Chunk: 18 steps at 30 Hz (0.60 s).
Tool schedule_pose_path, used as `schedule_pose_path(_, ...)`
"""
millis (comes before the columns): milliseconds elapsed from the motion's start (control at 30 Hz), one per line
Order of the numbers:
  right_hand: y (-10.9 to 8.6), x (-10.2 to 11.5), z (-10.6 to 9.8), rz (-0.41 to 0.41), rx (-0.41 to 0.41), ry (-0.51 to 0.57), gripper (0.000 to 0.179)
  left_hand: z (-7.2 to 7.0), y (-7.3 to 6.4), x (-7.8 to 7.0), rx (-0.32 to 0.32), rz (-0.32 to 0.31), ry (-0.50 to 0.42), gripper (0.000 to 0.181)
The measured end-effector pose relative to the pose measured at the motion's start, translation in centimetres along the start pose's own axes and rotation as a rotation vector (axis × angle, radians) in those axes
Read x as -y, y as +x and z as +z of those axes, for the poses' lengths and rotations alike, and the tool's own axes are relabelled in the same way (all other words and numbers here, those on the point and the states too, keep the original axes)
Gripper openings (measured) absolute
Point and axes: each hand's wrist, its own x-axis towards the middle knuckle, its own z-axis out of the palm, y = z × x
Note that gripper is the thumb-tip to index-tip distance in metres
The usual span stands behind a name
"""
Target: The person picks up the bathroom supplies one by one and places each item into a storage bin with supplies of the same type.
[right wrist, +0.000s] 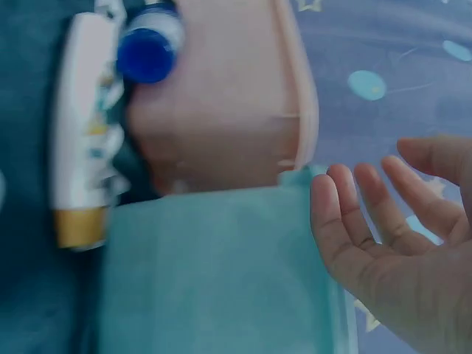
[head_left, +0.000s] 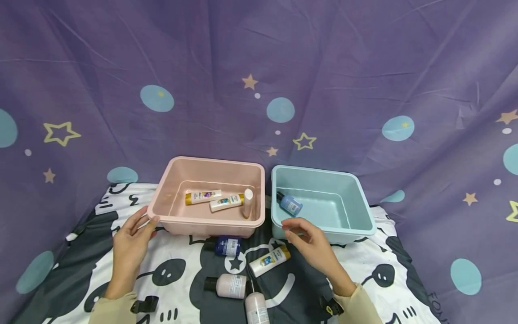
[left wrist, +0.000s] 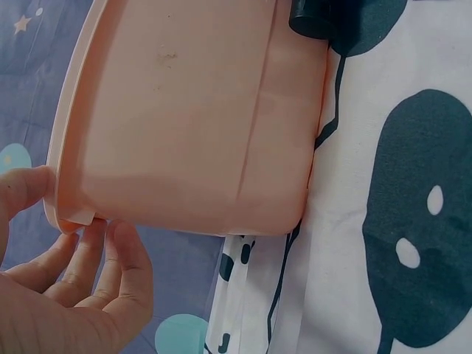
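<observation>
Pale pink bottle [head_left: 257, 309] lay nearest the camera on patterned cloth [head_left: 170, 252], near white tube [head_left: 270, 261]. Left hand [head_left: 131, 240] pinched the rim of pink bin [head_left: 206, 227] at its near left corner. Right hand [head_left: 313, 245], fingers loosely bent and apart from thumb, hovered at near rim of blue bin [head_left: 344, 202]; blue bottle [head_left: 290, 205] lay inside.

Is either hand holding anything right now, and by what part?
The left hand pinches the pink bin by its rim, at the near left corner. The right hand holds nothing.
</observation>
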Motion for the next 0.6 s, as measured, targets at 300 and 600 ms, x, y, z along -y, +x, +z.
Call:
schedule_pose_path(300,-3.0,-4.5,0.9,0.135,0.009,-0.053,0.030,0.1,0.1,0.2,0.001,-0.008,-0.010,0.061)
schedule_pose_path(600,-2.9,-8.4,1.8,0.194,0.008,-0.236,0.032,0.1,0.2,0.4,0.009,0.003,-0.019,0.061)
